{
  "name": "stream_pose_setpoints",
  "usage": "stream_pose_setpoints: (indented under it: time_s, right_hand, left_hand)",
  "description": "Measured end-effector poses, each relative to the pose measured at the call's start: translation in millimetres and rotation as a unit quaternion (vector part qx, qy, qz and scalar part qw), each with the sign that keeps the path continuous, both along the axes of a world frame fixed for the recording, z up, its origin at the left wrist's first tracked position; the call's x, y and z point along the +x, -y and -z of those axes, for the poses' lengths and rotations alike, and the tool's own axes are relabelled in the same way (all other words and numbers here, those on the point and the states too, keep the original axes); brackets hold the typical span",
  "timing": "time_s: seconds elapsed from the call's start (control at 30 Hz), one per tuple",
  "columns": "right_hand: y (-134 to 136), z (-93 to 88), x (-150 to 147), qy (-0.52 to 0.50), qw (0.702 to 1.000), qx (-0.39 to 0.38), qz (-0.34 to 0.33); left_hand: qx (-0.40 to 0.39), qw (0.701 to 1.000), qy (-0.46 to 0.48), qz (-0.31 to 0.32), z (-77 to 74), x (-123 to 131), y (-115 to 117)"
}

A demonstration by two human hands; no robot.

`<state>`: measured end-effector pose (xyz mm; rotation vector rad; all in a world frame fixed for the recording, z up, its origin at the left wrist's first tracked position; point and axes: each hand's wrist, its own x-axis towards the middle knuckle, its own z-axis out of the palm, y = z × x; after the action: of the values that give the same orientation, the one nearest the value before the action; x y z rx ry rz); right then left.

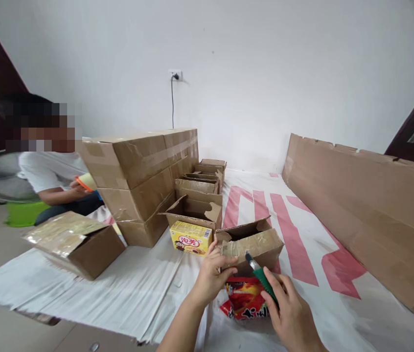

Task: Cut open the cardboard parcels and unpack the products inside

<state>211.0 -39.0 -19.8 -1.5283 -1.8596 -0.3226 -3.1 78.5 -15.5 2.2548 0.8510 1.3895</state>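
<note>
Left hand (212, 270) grips the left end of the box (267, 247), behind the red packet (245, 297); right hand (289, 305) clasps the knife (264, 282), blade tip at the taped face. Shallow strokes, angled clear of the left hand, should serve best.

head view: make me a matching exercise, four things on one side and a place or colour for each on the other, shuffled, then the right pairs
Things
1. cutter
2. plug
3. packet
4. snack box

Places and colours
A. yellow
B. in the right hand
C. mostly red
D. in the wall socket

Right pairs: 1-B, 2-D, 3-C, 4-A
</note>
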Motion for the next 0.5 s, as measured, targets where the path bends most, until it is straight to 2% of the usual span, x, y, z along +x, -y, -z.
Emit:
stream_pose_setpoints:
  time_s: [0.1,0.27,0.4,0.5]
  right_hand:
    - [-8,4.8,-2,-0.09,0.995,-0.032,-0.025]
    - [-16,1.7,-2,-0.256,0.959,-0.11,-0.051]
    - [-13,-2.8,1,-0.312,0.938,-0.139,-0.058]
    - [-11,-0.6,3,-0.309,0.94,-0.132,-0.064]
  left_hand:
    - [0.004,1.0,0.009,-0.006,2.3,0,-1]
    - [0.013,1.0,0.011,-0.014,6.6,0,-2]
    - [0.014,1.0,0.008,-0.018,7.5,0,-2]
    - [0.015,1.0,0.008,-0.019,7.5,0,-1]
